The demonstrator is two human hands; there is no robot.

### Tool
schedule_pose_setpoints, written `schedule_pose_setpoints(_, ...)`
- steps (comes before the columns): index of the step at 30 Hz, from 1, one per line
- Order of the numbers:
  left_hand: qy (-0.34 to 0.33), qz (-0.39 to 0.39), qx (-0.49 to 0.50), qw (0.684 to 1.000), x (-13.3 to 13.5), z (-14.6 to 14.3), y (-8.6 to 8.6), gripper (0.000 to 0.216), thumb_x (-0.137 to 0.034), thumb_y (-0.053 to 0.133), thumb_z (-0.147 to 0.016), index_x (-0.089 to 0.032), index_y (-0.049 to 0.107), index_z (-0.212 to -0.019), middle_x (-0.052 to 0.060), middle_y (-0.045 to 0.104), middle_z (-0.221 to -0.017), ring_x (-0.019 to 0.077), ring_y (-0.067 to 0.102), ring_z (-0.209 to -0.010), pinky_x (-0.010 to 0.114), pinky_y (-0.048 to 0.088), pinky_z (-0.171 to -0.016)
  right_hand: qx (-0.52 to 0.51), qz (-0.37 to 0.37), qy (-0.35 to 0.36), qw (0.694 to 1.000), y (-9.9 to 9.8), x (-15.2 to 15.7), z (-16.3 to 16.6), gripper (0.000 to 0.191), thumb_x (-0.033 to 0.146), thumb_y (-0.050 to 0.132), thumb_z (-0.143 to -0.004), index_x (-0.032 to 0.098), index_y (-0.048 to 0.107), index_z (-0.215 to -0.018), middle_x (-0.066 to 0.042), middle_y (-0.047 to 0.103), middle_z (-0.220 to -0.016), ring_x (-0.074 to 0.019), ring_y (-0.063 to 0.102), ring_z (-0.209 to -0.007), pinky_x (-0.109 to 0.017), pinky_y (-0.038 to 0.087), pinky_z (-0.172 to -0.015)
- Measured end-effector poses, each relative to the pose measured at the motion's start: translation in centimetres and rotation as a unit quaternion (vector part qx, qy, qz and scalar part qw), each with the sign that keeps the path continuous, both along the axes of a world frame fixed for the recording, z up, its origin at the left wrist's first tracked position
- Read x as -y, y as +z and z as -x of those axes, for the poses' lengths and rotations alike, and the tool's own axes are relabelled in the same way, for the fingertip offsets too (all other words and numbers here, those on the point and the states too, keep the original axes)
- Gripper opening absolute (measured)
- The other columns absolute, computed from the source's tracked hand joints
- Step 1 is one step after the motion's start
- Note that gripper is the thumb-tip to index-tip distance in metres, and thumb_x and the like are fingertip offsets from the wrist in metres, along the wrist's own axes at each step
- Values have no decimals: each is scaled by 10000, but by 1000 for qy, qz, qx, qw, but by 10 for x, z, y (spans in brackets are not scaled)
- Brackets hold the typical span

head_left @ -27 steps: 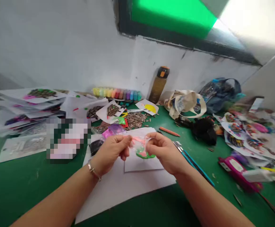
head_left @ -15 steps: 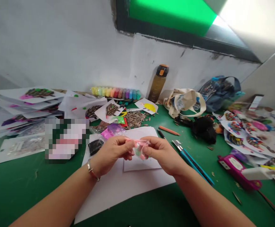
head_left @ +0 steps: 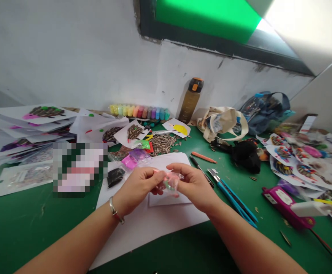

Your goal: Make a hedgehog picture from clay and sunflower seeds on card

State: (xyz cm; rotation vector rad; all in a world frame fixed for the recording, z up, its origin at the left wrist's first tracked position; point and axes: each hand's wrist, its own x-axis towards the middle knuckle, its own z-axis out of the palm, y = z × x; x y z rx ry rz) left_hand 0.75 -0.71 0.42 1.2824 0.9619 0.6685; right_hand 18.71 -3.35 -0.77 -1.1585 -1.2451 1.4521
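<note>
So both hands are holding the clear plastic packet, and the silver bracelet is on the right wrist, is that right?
Not quite: the head view shows the silver bracelet on the wrist of the left hand, not the right hand. Both hands do hold the clear plastic packet.

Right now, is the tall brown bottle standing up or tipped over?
The bottle is standing, slightly slanted in view: its dark lid is on top.
</note>
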Motion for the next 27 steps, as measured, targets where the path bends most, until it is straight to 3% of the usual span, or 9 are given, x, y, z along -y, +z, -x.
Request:
schedule_pose_setpoints(7,-10,-15,-39,999,2,-5,2,389,-515,602,-783,-140,661,-699,24,642,-616,130,583,-563,246,481,-562,96,-49,5,994,4,2,0,201,353,687,-759,185,669,-868,-7,589,-760,-129,558,-645,-236,485,-515)
schedule_pose_setpoints(13,-17,-30,-56,998,5,-8,1,424,-527,547,-826,-142,651,-683,42,657,-654,140,595,-592,253,486,-588,147,-66,-10,987,3,-1,-1,73,230,607,-760,187,641,-808,28,559,-650,-100,533,-529,-223,426,-501)
schedule_pose_setpoints(17,-22,-57,-76,995,8,-9,1,421,-504,519,-854,-153,663,-673,31,648,-646,137,583,-603,244,466,-597,196,-78,-16,977,2,-2,-1,145,136,524,-719,201,626,-799,47,561,-595,-106,538,-535,-223,411,-527)
schedule_pose_setpoints(21,-16,-76,-81,994,8,-9,2,439,-510,511,-858,-162,638,-624,24,626,-612,138,565,-590,242,444,-587,271,-133,-1,953,4,-2,-3,163,126,514,-715,210,623,-801,38,588,-657,-112,542,-591,-231,411,-576)
schedule_pose_setpoints(27,3,-69,-81,994,7,-8,3,468,-543,497,-854,-164,621,-608,33,629,-592,145,564,-574,246,447,-572,283,-184,40,940,7,-2,-6,48,220,579,-790,212,622,-809,7,611,-742,-135,546,-698,-239,415,-629)
